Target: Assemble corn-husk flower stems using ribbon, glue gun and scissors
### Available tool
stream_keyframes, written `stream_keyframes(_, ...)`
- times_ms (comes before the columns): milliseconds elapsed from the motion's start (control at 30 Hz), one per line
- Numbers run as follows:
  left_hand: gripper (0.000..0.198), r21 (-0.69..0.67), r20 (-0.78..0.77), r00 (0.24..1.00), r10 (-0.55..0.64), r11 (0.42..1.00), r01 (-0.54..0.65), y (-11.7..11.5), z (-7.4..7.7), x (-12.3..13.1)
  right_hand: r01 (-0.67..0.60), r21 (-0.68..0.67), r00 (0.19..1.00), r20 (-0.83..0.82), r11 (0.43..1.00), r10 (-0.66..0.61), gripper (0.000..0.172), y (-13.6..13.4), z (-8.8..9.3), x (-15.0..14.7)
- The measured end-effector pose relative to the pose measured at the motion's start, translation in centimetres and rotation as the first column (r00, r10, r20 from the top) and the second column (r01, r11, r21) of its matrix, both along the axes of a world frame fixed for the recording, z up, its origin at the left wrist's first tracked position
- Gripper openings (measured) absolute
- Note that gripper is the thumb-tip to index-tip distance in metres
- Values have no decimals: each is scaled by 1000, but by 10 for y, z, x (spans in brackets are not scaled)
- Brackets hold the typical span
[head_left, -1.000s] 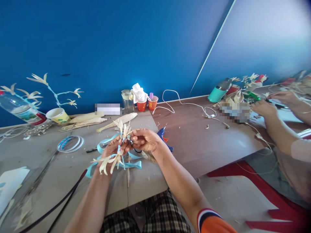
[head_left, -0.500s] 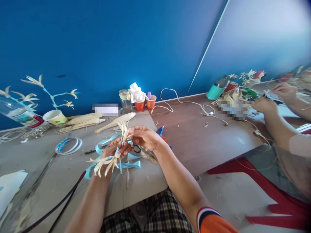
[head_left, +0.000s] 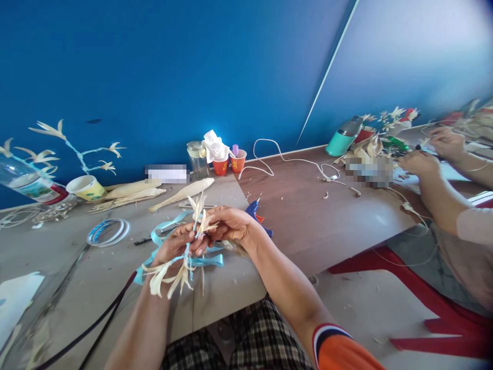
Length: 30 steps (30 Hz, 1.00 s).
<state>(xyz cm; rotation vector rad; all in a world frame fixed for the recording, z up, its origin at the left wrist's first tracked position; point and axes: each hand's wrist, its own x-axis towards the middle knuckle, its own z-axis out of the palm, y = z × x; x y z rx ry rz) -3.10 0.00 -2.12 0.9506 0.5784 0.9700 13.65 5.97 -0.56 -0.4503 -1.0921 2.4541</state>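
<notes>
Between my two hands is an artificial flower stem (head_left: 157,282), wrapped in light blue, with cream husk-like petals at its upper and lower ends. My left hand (head_left: 173,245) is closed around the middle of this stem. Fingers of my right hand (head_left: 232,224) pinch at the upper blossom; the fingertips are partly hidden behind petals. Light blue ribbon (head_left: 213,260) lies in loops on the table beneath both hands. A thin stick (head_left: 203,288) rests below them. Just past my right wrist lies a blue glue gun (head_left: 252,209).
At the left, a paper cup (head_left: 87,187) and a plastic bottle (head_left: 36,185) stand near finished blossoms. Ribbon rolls (head_left: 108,232) and dried husks (head_left: 185,194) lie on the table. Red cups (head_left: 221,166) stand by the wall. A co-worker's hands (head_left: 421,164) work at the right, near a green flask (head_left: 341,144).
The flower stem has turned slightly, and its lower petals hang lower. My right hand has shifted a little downward and right. The co-worker's far hand has lifted slightly.
</notes>
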Motion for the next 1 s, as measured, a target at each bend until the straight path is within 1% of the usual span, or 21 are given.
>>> stream_keyframes(133, 27, 39, 14, 998, -57, 998, 56, 3, -6, -4, -51, -2, 996, -67, 999, 51, 8, 1, -7, -1)
stream_keyframes(300, 22, 61, 59, 997, -57, 997, 53, 5, -14, -7, -76, -48, 991, -115, 996, 70, 12, 3, -9, -1)
stream_keyframes(333, 21, 65, 65, 996, -55, 997, 51, 5, -14, -7, -63, -58, 991, -121, 996, 56, 13, 3, -9, -1)
stream_keyframes(367, 20, 73, 70, 996, -53, 996, 48, 5, -14, -7, -23, -69, 992, -128, 997, 14, 13, 3, -7, -1)
stream_keyframes(400, 19, 79, 77, 996, -49, 996, 43, 6, -13, -7, 53, -80, 989, -131, 995, -63, 13, 4, -5, 0)
stream_keyframes(433, 18, 81, 85, 996, -41, 996, 34, 6, -12, -7, 170, -86, 975, -132, 982, -180, 13, 4, -3, 1)
stream_keyframes(467, 17, 79, 97, 995, -24, 997, 16, 7, -11, -7, 311, -77, 938, -132, 947, -319, 13, 4, 0, 2)
stream_keyframes(500, 16, 67, 110, 994, 7, 998, -15, 8, -11, -6, 458, -47, 878, -136, 888, -460, 15, 4, 2, 3)
stream_keyframes(533, 15, 46, 121, 991, 54, 997, -60, 9, -10, -6, 586, 12, 803, -146, 810, -578, 17, 3, 5, 4)
stream_keyframes(567, 14, 20, 126, 986, 112, 993, -115, 10, -11, -6, 682, 99, 730, -159, 725, -665, 19, 2, 7, 4)
stream_keyframes(600, 13, -7, 121, 978, 169, 985, -170, 12, -11, -5, 739, 207, 672, -171, 641, -720, 21, 1, 8, 4)
stream_keyframes(633, 12, -28, 106, 970, 219, 976, -217, 13, -12, -5, 758, 324, 636, -175, 566, -752, 22, -1, 9, 4)
stream_keyframes(700, 10, -40, 48, 961, 271, 962, -269, 16, -14, -5, 712, 555, 598, -157, 431, -786, 23, -4, 9, 2)
stream_keyframes(733, 10, -28, 15, 962, 274, 962, -273, 17, -15, -5, 665, 649, 585, -144, 371, -798, 23, -6, 9, 0)
stream_keyframes(800, 12, 2, -35, 964, 262, 965, -263, 18, -16, -6, 577, 770, 561, -132, 272, -817, 23, -8, 7, -2)
stream_keyframes(833, 13, 10, -56, 966, 252, 968, -252, 18, -16, -5, 544, 803, 555, -129, 242, -822, 22, -8, 7, -2)
stream_keyframes(867, 15, 15, -70, 967, 244, 970, -244, 18, -16, -5, 521, 822, 553, -121, 228, -825, 22, -8, 6, -3)
stream_keyframes(1000, 20, -1, -83, 962, 261, 965, -262, 15, -12, 1, 469, 851, 554, -75, 236, -829, 19, -7, 5, -3)
